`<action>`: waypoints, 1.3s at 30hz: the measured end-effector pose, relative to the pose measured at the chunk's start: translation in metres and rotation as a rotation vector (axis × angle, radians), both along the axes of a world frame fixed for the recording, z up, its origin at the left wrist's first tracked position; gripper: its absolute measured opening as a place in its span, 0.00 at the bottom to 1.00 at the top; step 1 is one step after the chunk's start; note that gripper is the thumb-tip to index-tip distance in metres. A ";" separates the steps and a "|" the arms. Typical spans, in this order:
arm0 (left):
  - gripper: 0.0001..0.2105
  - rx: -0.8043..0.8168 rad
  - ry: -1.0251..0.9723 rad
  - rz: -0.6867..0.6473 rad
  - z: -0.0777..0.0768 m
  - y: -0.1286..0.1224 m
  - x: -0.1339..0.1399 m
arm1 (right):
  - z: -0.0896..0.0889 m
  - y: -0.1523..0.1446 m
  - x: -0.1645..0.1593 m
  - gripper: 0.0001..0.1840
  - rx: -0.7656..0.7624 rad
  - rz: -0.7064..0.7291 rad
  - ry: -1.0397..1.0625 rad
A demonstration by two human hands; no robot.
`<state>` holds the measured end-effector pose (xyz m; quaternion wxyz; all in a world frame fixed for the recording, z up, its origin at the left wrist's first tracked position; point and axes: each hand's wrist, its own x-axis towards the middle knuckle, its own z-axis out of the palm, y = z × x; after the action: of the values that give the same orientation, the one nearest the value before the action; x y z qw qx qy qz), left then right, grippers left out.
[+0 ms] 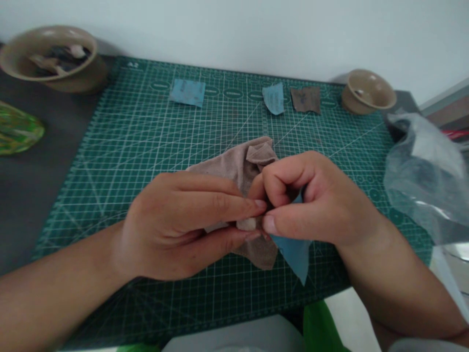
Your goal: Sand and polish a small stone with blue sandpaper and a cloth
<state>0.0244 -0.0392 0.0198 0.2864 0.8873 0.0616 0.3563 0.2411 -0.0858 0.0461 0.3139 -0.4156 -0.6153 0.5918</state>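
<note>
My left hand [190, 220] is closed, its fingertips pinching a small pale piece [246, 224] whose kind I cannot make out. Closed against the piece's right end, my right hand [311, 200] grips a blue sheet of sandpaper [295, 254], one pointed corner of which hangs below the thumb. The fingertips of both hands nearly meet. Beneath them a brownish-pink cloth [227, 164] lies crumpled on the green cutting mat [120, 146], partly covered by the hands. Whether the left fingers also hold some of the cloth is hidden.
Along the mat's far side lie a blue sandpaper square [188, 93], a curved blue piece [274, 99] and a brown-grey sandpaper piece [306, 99]. A larger bowl [84, 73] with several scraps stands left, a smaller bowl [366, 93] right. Clear plastic [421, 166] overhangs the right edge.
</note>
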 end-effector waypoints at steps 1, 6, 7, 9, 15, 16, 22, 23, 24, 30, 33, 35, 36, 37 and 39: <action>0.06 0.001 0.001 0.008 0.000 -0.001 0.000 | 0.000 0.000 0.000 0.14 0.002 0.000 0.002; 0.05 0.009 0.031 0.048 0.000 -0.001 -0.001 | -0.001 0.000 -0.001 0.15 0.000 -0.003 0.005; 0.04 0.018 0.029 0.042 0.001 0.000 0.000 | -0.001 0.000 -0.001 0.15 0.002 -0.001 0.003; 0.04 0.035 -0.007 0.019 0.003 0.002 0.001 | -0.001 0.001 0.000 0.15 0.007 0.011 -0.004; 0.05 -0.027 -0.036 -0.023 0.002 0.002 0.003 | -0.001 0.001 0.000 0.16 -0.008 0.014 0.003; 0.07 -0.043 -0.035 -0.014 0.001 0.001 0.003 | -0.001 0.001 0.000 0.16 -0.018 0.015 0.012; 0.14 -0.118 -0.023 0.076 0.001 -0.002 -0.001 | -0.005 0.001 0.005 0.17 -0.075 0.031 0.132; 0.13 -0.112 -0.020 0.077 0.002 -0.001 -0.002 | -0.005 0.002 0.006 0.17 -0.082 0.033 0.138; 0.13 -0.098 -0.021 0.070 0.003 -0.001 -0.002 | -0.005 0.002 0.007 0.17 -0.086 0.033 0.136; 0.10 -0.018 -0.006 0.036 0.002 0.002 0.002 | -0.004 0.002 0.004 0.15 -0.021 -0.008 0.031; 0.08 -0.028 0.013 0.059 -0.001 0.000 0.003 | -0.003 0.002 0.002 0.14 0.009 -0.044 -0.048; 0.08 -0.040 0.012 0.065 -0.002 -0.001 0.003 | -0.003 0.001 0.000 0.14 0.029 -0.056 -0.068; 0.08 -0.042 0.004 0.059 -0.002 -0.001 0.003 | -0.003 0.000 0.000 0.14 0.037 -0.062 -0.070; 0.09 -0.043 -0.007 0.049 -0.002 -0.001 0.002 | -0.004 0.000 -0.001 0.14 0.041 -0.070 -0.068; 0.10 -0.060 -0.030 0.041 -0.002 0.000 0.001 | -0.004 -0.001 -0.001 0.15 0.033 -0.084 -0.052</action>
<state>0.0258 -0.0396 0.0181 0.3066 0.8713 0.0860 0.3734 0.2401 -0.0863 0.0419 0.3294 -0.4509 -0.6149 0.5568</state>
